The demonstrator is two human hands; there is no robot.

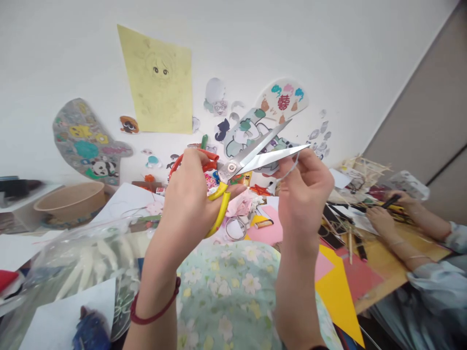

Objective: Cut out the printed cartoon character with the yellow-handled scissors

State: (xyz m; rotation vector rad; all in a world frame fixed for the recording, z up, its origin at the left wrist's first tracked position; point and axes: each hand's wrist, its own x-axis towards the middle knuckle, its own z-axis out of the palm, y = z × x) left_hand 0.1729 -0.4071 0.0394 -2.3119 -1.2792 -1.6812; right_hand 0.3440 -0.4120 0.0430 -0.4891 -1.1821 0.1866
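My left hand [186, 204] grips a pair of scissors [233, 167] by its handles, one red and one yellow, above the floral cloth [222, 287]. The silver blades are spread and point up to the right. At their tips my right hand [304, 194] pinches a thin, pale, curved strip [292, 167] between thumb and fingers. One blade lies across or just in front of the strip; whether they touch I cannot tell. A red cord bracelet [155, 313] circles my left wrist.
A co-worker's hands [383, 221] hold a dark object over the wooden table at right. Yellow card [339, 291], pink paper [272, 221] and sticks lie nearby. At left are a clear plastic bag [83, 253] and a tan bowl [71, 201]. Drawings [164, 87] hang on the wall.
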